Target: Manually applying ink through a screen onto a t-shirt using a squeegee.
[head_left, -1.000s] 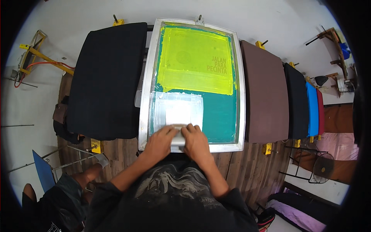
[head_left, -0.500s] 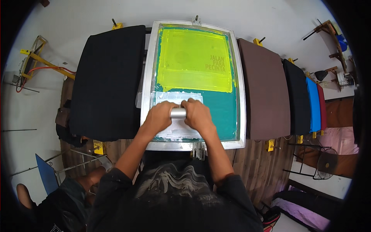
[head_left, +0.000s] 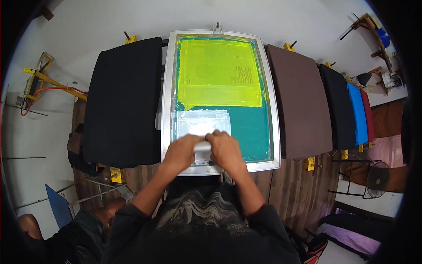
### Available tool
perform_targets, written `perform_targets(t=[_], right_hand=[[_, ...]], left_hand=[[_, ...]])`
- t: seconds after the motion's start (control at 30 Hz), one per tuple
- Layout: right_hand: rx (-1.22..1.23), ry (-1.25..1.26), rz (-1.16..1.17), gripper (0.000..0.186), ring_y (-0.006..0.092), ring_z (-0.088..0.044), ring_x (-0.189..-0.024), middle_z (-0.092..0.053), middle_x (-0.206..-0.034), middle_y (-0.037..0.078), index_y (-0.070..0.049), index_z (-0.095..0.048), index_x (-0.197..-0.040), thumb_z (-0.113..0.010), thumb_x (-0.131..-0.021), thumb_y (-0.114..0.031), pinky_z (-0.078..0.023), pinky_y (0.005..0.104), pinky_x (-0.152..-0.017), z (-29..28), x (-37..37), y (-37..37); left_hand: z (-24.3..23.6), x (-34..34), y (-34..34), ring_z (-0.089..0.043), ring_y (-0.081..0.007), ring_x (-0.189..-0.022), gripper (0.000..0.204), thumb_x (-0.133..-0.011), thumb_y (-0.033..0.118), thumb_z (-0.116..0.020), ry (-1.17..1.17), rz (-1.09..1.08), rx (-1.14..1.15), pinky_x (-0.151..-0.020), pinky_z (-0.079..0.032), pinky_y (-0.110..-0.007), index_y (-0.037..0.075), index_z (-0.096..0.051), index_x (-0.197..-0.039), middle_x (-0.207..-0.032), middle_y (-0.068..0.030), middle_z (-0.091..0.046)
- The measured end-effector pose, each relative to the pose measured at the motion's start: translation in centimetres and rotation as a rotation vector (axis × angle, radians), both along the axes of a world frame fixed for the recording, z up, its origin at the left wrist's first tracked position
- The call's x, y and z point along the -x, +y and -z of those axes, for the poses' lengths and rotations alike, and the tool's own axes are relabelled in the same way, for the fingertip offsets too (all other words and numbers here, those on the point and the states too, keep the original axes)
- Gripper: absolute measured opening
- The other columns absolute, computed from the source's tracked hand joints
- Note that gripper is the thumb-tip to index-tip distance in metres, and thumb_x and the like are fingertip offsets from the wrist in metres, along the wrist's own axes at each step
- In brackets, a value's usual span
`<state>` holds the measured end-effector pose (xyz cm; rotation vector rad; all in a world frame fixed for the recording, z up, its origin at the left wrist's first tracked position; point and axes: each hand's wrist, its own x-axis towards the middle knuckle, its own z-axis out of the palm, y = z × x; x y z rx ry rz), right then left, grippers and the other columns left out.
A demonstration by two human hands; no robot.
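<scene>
Both my hands grip the silver handle of a squeegee (head_left: pixel 202 147) at the near end of a screen-printing frame. My left hand (head_left: pixel 181 152) is wrapped round its left part and my right hand (head_left: pixel 225 150) round its right part, thumbs close together. The blade is hidden under my hands. Beyond the squeegee, a patch of white ink (head_left: pixel 204 124) lies on the teal mesh (head_left: pixel 249 134). A yellow-green area (head_left: pixel 215 66) with a lettered design fills the far half of the mesh. The metal frame (head_left: pixel 167 105) surrounds it all.
Left of the frame is a padded board in black cloth (head_left: pixel 123 101). To the right stand boards covered in brown (head_left: pixel 299 103), black (head_left: pixel 336 105), blue (head_left: pixel 356 114) and red. A seated person's leg (head_left: pixel 107 210) shows at lower left, beside a blue panel (head_left: pixel 58 204). A fan (head_left: pixel 378 179) stands far right.
My hands have drawn the squeegee toward me, down to the frame's near edge. More of the white ink patch now shows beyond them. The whole view has shifted slightly.
</scene>
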<state>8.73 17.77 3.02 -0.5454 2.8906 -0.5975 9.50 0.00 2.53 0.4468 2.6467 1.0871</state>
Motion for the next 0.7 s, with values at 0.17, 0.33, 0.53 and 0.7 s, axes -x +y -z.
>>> perform_targets(t=[0.17, 0.33, 0.53, 0.7], right_hand=[[-0.01, 0.059, 0.023, 0.025, 0.0317, -0.064, -0.09, -0.063, -0.095, 0.011, -0.008, -0.066, -0.1, -0.063, -0.076, -0.003, -0.053, 0.0453, -0.07, 2.3, 0.5, -0.3], [0.059, 0.025, 0.016, 0.03, 0.0316, -0.062, -0.096, -0.062, -0.101, 0.012, -0.007, -0.063, -0.106, -0.06, -0.077, -0.003, -0.051, 0.0456, -0.074, 2.0, -5.7, 0.0], [0.022, -0.125, 0.005, 0.039, 0.0331, -0.062, -0.099, -0.065, -0.103, 0.011, -0.007, -0.065, -0.107, -0.064, -0.069, 0.001, -0.05, 0.0464, -0.079, -0.6, -4.8, 0.0], [-0.015, 0.061, 0.031, 0.028, 0.0324, -0.064, -0.091, -0.065, -0.095, 0.011, -0.01, -0.069, -0.1, -0.065, -0.073, -0.001, -0.053, 0.0468, -0.072, 0.9, 1.7, -0.7]], left_hand=[[2.7, 0.8, -0.3, -0.063, -0.0374, -0.106, 0.047, -0.074, -0.011, -0.059, 0.107, -0.004, -0.042, -0.092, -0.051, -0.043, 0.003, -0.064, -0.119, -0.115, -0.0183, -0.066], [2.7, -5.3, -0.2, -0.062, -0.0385, -0.111, 0.056, -0.065, -0.013, -0.063, 0.122, 0.031, 0.023, -0.096, -0.051, -0.044, 0.001, -0.064, -0.119, -0.123, -0.0213, -0.062], [0.3, -4.8, -0.5, -0.063, -0.0377, -0.11, 0.055, -0.066, -0.009, -0.065, 0.073, 0.065, 0.053, -0.096, -0.051, -0.044, 0.004, -0.065, -0.119, -0.118, -0.0176, -0.066], [1.0, 2.0, -0.4, -0.065, -0.0365, -0.102, 0.041, -0.075, -0.009, -0.058, 0.176, 0.002, 0.0, -0.09, -0.052, -0.044, 0.004, -0.068, -0.113, -0.109, -0.0188, -0.068]])
